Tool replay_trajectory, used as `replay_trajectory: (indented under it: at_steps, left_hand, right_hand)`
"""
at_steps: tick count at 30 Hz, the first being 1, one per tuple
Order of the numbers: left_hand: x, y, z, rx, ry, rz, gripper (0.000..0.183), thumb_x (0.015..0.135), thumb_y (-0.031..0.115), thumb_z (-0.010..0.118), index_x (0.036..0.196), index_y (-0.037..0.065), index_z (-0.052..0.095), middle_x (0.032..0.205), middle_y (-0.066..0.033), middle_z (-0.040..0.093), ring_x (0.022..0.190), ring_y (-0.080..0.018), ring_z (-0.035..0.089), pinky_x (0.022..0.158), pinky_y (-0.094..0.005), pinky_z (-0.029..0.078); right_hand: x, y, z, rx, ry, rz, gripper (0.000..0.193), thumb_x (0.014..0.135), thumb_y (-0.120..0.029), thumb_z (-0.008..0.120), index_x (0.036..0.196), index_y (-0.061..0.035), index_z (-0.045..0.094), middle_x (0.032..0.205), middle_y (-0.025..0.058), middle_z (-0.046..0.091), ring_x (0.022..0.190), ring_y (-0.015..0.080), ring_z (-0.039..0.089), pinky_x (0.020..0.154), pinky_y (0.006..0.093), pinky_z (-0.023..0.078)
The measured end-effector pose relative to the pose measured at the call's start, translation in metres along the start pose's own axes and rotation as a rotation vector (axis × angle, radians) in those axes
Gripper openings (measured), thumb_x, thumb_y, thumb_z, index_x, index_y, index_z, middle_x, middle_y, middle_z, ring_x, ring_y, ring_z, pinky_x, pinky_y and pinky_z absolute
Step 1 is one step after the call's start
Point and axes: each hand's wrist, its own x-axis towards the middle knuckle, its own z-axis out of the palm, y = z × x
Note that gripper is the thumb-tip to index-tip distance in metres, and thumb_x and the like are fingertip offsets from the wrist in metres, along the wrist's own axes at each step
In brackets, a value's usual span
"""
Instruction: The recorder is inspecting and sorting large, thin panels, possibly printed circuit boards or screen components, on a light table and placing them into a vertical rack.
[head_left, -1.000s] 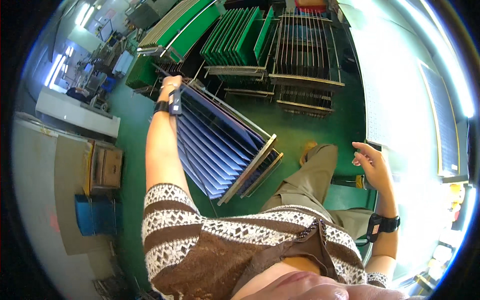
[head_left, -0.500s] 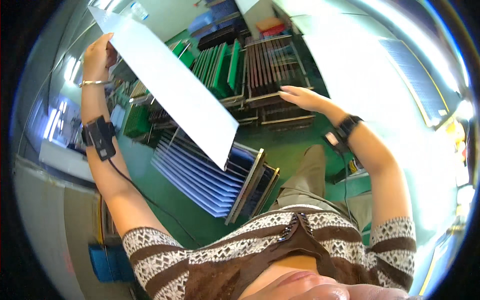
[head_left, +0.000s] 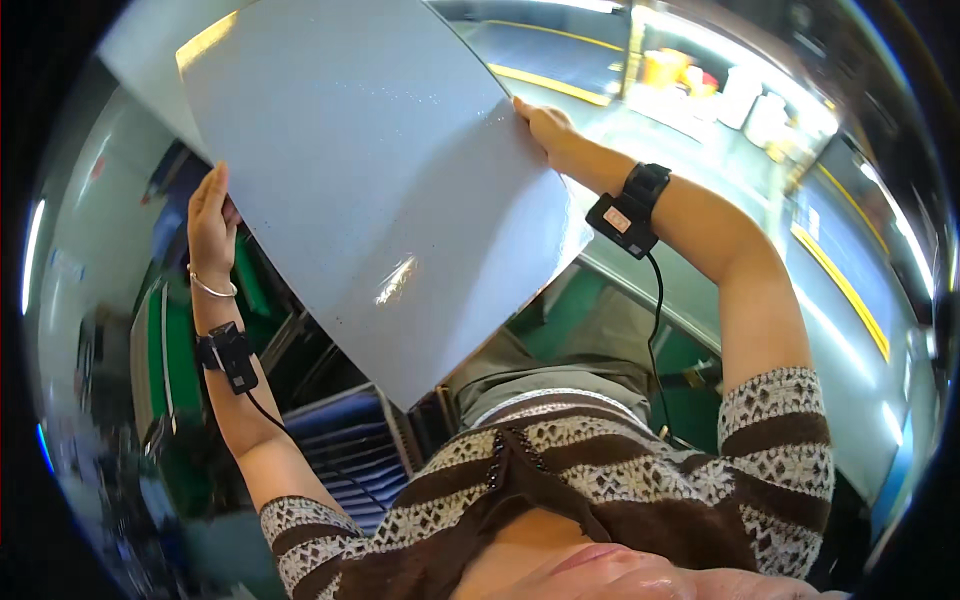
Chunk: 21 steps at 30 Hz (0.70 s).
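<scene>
A large pale grey sheet (head_left: 370, 190) is held up in front of the person, tilted, filling the upper left and middle of the view, with its lower corner pointing down toward the lap. The left hand (head_left: 212, 225) is at the sheet's left edge, its fingers straight and close together, pointing upward and pressed flat along that edge; whether the thumb wraps behind the sheet cannot be told, since the sheet hides it. The right hand (head_left: 545, 125) meets the sheet's right edge higher up, the fingers curled onto the edge and gripping it, fingertips partly hidden by the sheet. So the sheet spans between both hands, one on each side edge, carried clear of everything beneath. A thin bangle (head_left: 212, 290) sits on the left wrist, and below it a black wrist device (head_left: 228, 355) with a cable running down the forearm. A like device (head_left: 630, 210) is strapped to the right wrist, its cable hanging toward the body. Below the sheet's lower corner, a rack of blue-grey sheets (head_left: 345, 450) stands on edge, near the left elbow. Grey trousers (head_left: 570, 350) show under the sheet, over a green floor (head_left: 690, 400). A patterned brown and white sweater (head_left: 600, 480) crosses the bottom.
</scene>
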Motion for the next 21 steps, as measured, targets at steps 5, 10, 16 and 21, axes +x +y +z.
replay_trajectory:
  at_steps: [5, 10, 16, 21]
  left_hand:
    - [0.002, -0.087, 0.063, -0.17, -0.259, -0.246, 0.022, 0.09, 0.026, 0.051, 0.074, 0.012, 0.054, 0.056, 0.0095, 0.034, 0.047, -0.0004, 0.029, 0.044, -0.0173, 0.022]
    - [-0.022, -0.082, -0.024, 0.121, -0.027, -0.353, 0.03, 0.092, 0.03, 0.047, 0.071, 0.009, 0.051, 0.057, 0.005, 0.039, 0.048, -0.005, 0.035, 0.046, -0.0198, 0.03]
    - [0.009, -0.131, -0.005, 0.047, -0.071, -0.455, 0.037, 0.091, 0.039, 0.044, 0.088, 0.004, 0.056, 0.072, -0.0023, 0.054, 0.063, -0.011, 0.051, 0.058, -0.027, 0.044]
    - [0.09, -0.105, 0.027, -0.107, 0.084, -0.394, 0.051, 0.092, 0.045, 0.032, 0.103, 0.002, 0.057, 0.087, -0.0077, 0.061, 0.075, -0.0152, 0.056, 0.066, -0.027, 0.047]
  right_hand:
    - [-0.03, -0.02, -0.046, -0.256, 0.225, 0.004, 0.032, 0.088, -0.035, 0.051, 0.094, -0.0049, 0.06, 0.081, 0.005, 0.061, 0.068, 0.0124, 0.057, 0.061, 0.0248, 0.046]
    - [0.02, -0.002, 0.002, -0.227, -0.193, -0.057, 0.032, 0.089, -0.031, 0.05, 0.101, -0.0022, 0.058, 0.087, 0.0037, 0.06, 0.075, 0.0098, 0.055, 0.066, 0.0239, 0.044]
    - [0.013, -0.002, -0.026, -0.201, -0.118, -0.104, 0.033, 0.091, -0.028, 0.046, 0.107, -0.0005, 0.055, 0.093, 0.0049, 0.059, 0.081, 0.0116, 0.055, 0.073, 0.0253, 0.043]
    - [-0.066, 0.023, -0.005, -0.065, -0.116, -0.088, 0.037, 0.091, -0.032, 0.046, 0.109, -0.0006, 0.054, 0.095, 0.0065, 0.058, 0.088, 0.013, 0.053, 0.076, 0.0279, 0.043]
